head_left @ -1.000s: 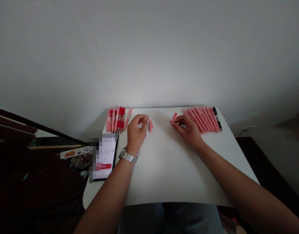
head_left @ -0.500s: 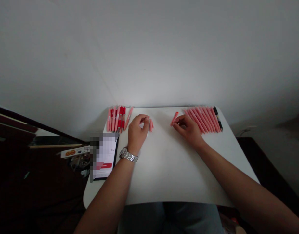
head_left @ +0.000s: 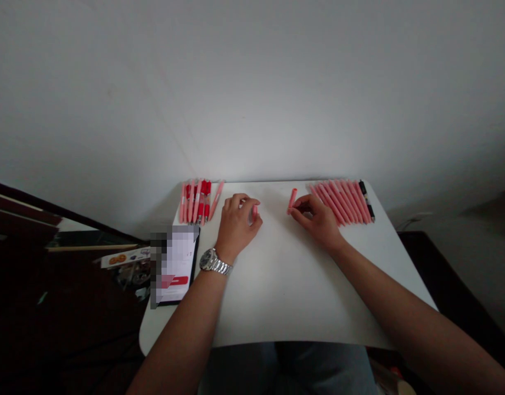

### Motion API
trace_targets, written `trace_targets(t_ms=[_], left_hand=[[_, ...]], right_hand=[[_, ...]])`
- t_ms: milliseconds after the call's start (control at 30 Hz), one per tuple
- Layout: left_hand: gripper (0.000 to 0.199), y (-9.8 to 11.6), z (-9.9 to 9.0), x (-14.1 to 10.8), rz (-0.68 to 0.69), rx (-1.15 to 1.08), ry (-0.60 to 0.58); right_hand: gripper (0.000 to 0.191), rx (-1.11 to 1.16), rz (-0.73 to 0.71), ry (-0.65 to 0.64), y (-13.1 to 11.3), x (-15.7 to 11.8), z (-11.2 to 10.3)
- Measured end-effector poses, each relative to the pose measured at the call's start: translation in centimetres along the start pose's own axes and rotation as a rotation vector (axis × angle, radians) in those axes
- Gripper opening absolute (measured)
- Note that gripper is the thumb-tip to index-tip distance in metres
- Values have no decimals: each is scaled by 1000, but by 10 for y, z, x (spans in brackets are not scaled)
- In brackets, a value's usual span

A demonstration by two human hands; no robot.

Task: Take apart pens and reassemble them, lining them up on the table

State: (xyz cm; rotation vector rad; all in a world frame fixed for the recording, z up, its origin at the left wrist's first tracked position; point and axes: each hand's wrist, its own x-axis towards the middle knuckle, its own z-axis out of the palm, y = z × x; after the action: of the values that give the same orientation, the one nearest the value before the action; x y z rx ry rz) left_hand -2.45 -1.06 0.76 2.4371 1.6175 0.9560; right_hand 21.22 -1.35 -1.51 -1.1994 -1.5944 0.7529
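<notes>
Now my left hand (head_left: 238, 225) has opened from its pinch, thumb and fingers parted around the short pink plastic-looking piece (head_left: 254, 210) on the white table (head_left: 277, 296), bringing it within grasp; I can't tell whether they touch it. My right hand (head_left: 318, 219) pinches a slim pink, orange-tipped tube (head_left: 293, 196), tilted more upright.

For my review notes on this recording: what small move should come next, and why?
Probably the left hand should draw its thumb and fingertips together on the small pink piece: they curve around it with a gap between their tips, while the right hand pinches a slim pink tube.
</notes>
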Motion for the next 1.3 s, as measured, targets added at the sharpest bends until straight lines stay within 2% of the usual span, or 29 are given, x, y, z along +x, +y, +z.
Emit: trace_targets(t_ms=[900, 1300], left_hand=[[20, 3, 0, 0, -14, 51, -12], [8, 4, 1, 1, -22, 29, -18]], right_hand=[[30, -41, 1, -18, -2, 0, 0], [28, -55, -13, -24, -2, 0, 0]])
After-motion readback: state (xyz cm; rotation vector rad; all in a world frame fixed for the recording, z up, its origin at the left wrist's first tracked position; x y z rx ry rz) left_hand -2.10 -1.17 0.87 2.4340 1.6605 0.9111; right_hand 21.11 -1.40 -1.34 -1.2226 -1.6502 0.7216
